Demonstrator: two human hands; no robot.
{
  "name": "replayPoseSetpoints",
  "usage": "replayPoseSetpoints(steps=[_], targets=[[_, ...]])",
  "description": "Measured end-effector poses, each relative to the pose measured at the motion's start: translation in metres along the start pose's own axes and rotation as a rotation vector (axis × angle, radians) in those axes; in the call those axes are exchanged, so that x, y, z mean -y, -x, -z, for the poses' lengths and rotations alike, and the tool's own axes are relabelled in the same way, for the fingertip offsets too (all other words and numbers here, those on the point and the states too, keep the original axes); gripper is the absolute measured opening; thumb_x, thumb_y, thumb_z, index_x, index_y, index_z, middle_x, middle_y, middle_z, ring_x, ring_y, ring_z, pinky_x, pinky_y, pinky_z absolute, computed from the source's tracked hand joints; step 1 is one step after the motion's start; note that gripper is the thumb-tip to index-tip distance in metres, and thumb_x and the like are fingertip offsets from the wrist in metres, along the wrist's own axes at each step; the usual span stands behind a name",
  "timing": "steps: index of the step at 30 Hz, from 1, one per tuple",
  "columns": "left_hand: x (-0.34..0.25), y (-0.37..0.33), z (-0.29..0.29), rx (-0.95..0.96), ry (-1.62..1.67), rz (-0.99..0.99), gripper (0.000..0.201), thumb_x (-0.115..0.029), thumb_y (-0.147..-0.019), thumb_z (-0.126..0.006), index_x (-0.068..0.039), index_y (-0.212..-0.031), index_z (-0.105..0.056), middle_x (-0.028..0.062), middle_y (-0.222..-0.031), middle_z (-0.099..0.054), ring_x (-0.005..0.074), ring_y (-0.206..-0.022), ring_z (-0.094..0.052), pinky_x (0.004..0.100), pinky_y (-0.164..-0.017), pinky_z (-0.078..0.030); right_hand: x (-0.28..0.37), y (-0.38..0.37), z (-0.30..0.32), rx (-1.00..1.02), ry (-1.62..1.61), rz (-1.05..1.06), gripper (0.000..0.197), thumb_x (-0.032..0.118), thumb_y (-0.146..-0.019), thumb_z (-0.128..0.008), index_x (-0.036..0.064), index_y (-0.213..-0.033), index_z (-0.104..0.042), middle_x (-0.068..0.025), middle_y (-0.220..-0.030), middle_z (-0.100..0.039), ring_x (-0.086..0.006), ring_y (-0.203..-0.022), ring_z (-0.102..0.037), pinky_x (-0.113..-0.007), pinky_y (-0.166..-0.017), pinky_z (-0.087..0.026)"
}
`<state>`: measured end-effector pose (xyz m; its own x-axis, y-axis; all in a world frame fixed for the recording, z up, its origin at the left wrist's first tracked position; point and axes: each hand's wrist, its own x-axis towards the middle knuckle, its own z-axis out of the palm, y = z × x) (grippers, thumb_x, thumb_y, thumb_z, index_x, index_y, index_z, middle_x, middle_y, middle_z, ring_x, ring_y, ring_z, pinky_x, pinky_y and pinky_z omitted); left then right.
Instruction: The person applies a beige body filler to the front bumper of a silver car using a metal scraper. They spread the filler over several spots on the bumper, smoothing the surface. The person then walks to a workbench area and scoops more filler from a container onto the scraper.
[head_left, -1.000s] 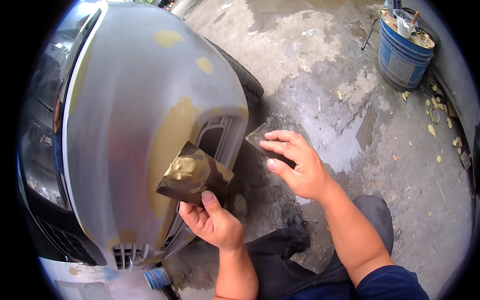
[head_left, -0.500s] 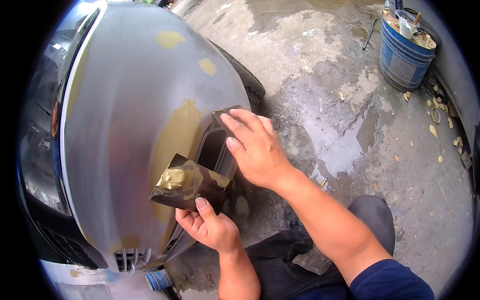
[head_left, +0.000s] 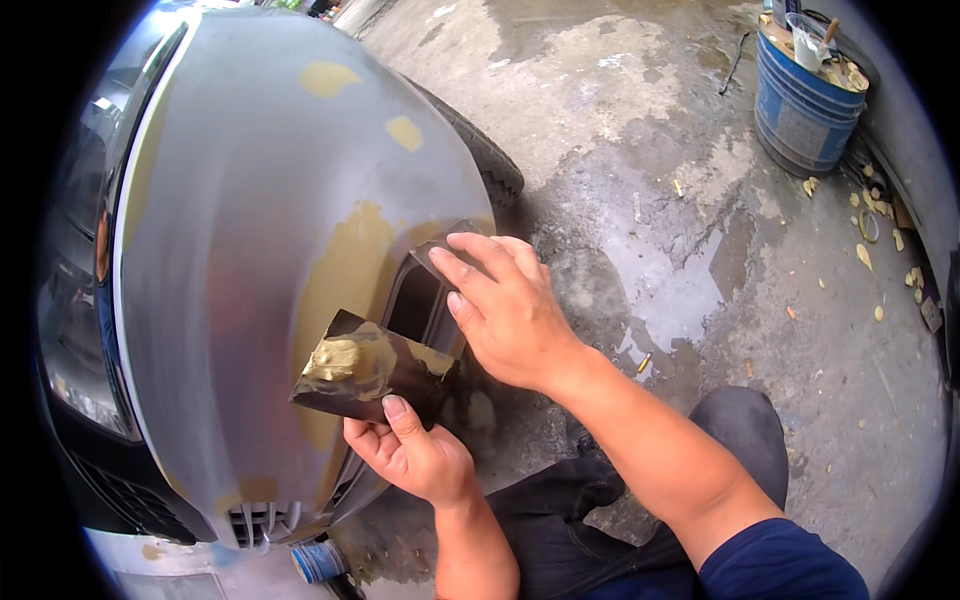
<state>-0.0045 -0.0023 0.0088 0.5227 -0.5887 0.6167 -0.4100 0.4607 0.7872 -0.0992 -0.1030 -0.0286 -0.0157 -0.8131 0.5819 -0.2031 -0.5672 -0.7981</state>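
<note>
Grey vehicle bodywork (head_left: 255, 180) curves along the left, with olive-yellow filler patches on it. My left hand (head_left: 415, 458) grips a dark flat plate (head_left: 400, 372) by its lower edge, thumb on top. A lump of yellowish filler putty (head_left: 338, 358) sits at the plate's left end, with thinner smears beside it. My right hand (head_left: 510, 305) holds a thin dark spreader (head_left: 425, 250) against the bodywork, above a slotted opening (head_left: 413, 305). Its fingers lie over the spreader, hiding much of it. The larger filler patch (head_left: 345, 255) lies just left of that opening.
A tyre (head_left: 490, 165) shows behind the bodywork. On the wet concrete floor (head_left: 640, 130), a blue bucket (head_left: 808, 110) stands at the far right, with a cup on top and yellow scraps around it. A small blue can (head_left: 318, 562) sits at the lower left, by my knees.
The spreader in my right hand has shifted slightly left and down along the edge above the opening, where a filler smear now shows. My left hand and plate stay nearly still.
</note>
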Motion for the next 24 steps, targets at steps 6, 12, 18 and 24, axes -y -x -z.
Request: replayPoseSetpoints(steps=[6, 12, 18, 24], targets=[[0.000, 0.002, 0.003, 0.022, -0.007, -0.019, 0.031, -0.003, -0.096, -0.053, 0.003, -0.125, -0.045, 0.0135, -0.121, -0.058, 0.0191, -0.111, -0.056, 0.0345, -0.099, -0.045, -0.003, -0.006, 0.001, -0.014, -0.050, -0.053, 0.039, 0.013, -0.088, -0.060, 0.0091, -0.127, -0.059, -0.0082, -0.132, -0.051, -0.0339, -0.116, -0.046, -0.047, -0.096, -0.040], [-0.001, 0.001, 0.000, -0.003, -0.025, -0.011, 0.030, -0.004, -0.095, -0.054, 0.004, -0.123, -0.044, 0.0144, -0.121, -0.057, 0.0185, -0.108, -0.055, 0.0324, -0.097, -0.045, -0.014, 0.010, -0.005, -0.021, -0.083, -0.096, 0.039, 0.015, -0.089, -0.059, 0.0094, -0.128, -0.059, -0.0067, -0.133, -0.050, -0.0342, -0.117, -0.046, -0.047, -0.097, -0.039], [-0.004, 0.002, -0.001, 0.000, -0.017, 0.007, 0.030, -0.004, -0.096, -0.054, 0.003, -0.123, -0.044, 0.0141, -0.121, -0.056, 0.0184, -0.109, -0.055, 0.0324, -0.097, -0.044, -0.014, 0.005, -0.013, -0.028, -0.121, -0.111, 0.039, 0.016, -0.091, -0.058, 0.0103, -0.129, -0.059, -0.0064, -0.133, -0.051, -0.0328, -0.119, -0.045, -0.046, -0.098, -0.039], [-0.003, 0.000, 0.003, 0.000, -0.018, 0.008, 0.030, -0.005, -0.096, -0.054, 0.003, -0.123, -0.044, 0.0139, -0.122, -0.056, 0.0183, -0.110, -0.055, 0.0327, -0.098, -0.044, -0.014, 0.003, -0.008, -0.034, -0.116, -0.112, 0.040, 0.017, -0.090, -0.058, 0.0106, -0.130, -0.058, -0.0069, -0.133, -0.050, -0.0331, -0.119, -0.045, -0.046, -0.099, -0.039]])
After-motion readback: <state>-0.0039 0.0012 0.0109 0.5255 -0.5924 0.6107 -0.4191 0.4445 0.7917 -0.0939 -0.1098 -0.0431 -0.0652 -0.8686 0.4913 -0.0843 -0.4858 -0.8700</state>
